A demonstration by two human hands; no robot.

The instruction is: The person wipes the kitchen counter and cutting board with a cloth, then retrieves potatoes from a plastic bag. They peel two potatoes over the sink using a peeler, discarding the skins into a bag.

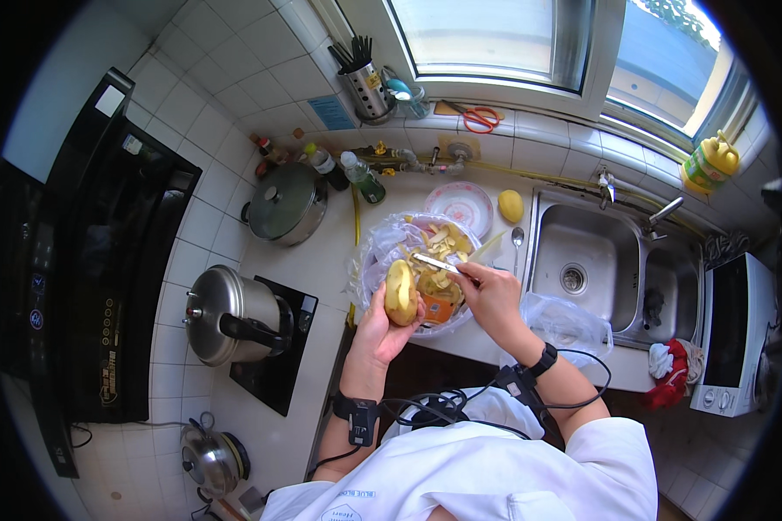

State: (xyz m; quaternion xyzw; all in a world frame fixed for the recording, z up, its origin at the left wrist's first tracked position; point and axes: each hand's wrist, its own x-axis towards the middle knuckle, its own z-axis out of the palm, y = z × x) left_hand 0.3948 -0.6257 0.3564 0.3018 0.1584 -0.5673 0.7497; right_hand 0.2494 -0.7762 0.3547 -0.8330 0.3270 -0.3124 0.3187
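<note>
My left hand (379, 332) is closed around the lower end of a potato (400, 293), holding it upright. Strips of pale flesh show between patches of brown skin on it. In my closed right hand (495, 304) is a peeler (436, 264), its head pointing left toward the potato's top. I cannot tell whether the blade touches the potato. Below both hands stands a container lined with a clear plastic bag (365, 252), with potato peelings (445, 239) inside. A yellow peeled-looking potato (511, 207) rests on the counter beside a pink-patterned plate (460, 207).
A spoon (518, 247) lies left of the double sink (582, 234). Another clear bag (569, 326) sits at the counter's front edge. On the left stand a pressure cooker (226, 317), a lidded pot (287, 204) and bottles (362, 176). Red-handled scissors (480, 120) lie on the sill.
</note>
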